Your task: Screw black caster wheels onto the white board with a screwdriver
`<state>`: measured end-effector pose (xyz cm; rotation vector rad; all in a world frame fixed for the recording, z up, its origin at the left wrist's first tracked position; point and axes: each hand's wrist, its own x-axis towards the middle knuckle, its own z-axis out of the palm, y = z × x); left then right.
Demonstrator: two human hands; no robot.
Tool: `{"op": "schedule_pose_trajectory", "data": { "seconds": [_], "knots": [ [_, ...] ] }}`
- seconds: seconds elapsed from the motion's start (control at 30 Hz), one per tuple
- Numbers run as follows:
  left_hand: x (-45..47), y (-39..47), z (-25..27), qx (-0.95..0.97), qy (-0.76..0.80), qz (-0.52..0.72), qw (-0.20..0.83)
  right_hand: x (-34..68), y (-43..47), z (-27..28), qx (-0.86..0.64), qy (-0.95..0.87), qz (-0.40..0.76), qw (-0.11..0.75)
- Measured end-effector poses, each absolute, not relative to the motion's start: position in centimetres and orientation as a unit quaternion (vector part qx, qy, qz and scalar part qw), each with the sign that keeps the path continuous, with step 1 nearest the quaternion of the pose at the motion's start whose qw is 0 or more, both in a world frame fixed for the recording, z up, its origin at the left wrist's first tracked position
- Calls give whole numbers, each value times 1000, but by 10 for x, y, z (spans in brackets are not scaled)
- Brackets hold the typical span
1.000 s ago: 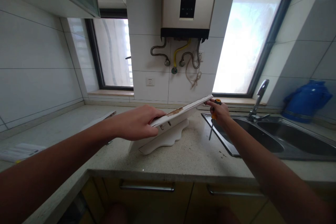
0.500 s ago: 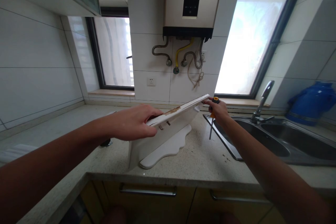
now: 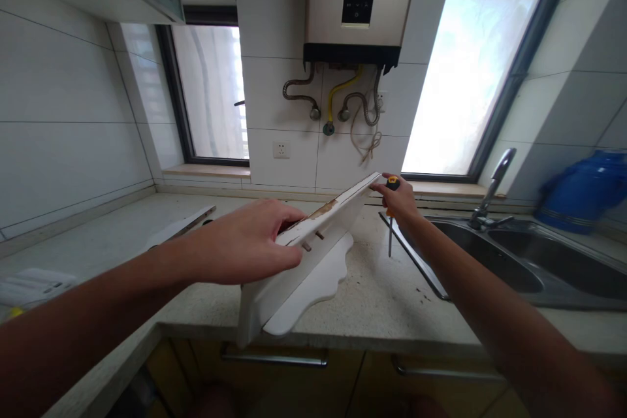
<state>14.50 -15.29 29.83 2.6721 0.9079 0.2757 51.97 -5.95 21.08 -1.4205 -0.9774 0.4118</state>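
Note:
A white panel piece with a scalloped lower board [image 3: 313, 290] stands tilted on the counter, its upper edge worn to brown in places. Two short dowel-like pegs stick out of its side near the left end. My left hand [image 3: 255, 238] is closed over the near left end of that upper edge, thumb on the pegged side. At the far right end, my right hand [image 3: 399, 196] pinches the same edge. A screwdriver [image 3: 390, 235] with a black and orange handle is also held in my right hand, its shaft pointing down.
A double steel sink [image 3: 482, 255] with a tap [image 3: 492, 186] lies on the right, a blue container [image 3: 580, 192] behind it. Another white piece [image 3: 183, 225] lies on the counter [image 3: 372, 313] at left. A water heater [image 3: 360, 6] hangs on the wall.
The white panel piece has turned and shifted slightly left and toward me, its lower left corner now at the counter's front edge. Both hands moved with it.

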Motion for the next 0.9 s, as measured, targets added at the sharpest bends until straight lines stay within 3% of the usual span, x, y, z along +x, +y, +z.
{"op": "schedule_pose_trajectory", "data": {
  "seconds": [0.43, 0.6, 0.77, 0.9],
  "knots": [
    [167, -189, 287, 927, 339, 147, 69, 503, -48, 189, -611, -358, 232, 667],
    [146, -194, 257, 894, 347, 252, 126, 501, -93, 173, -583, -328, 286, 686],
    [85, -148, 188, 803, 444, 331, 219, 497, -193, 114, -569, -301, 287, 709],
    [1, -71, 157, 725, 609, 287, 145, 503, -278, 38, -609, -274, 238, 705]
  ]
}}
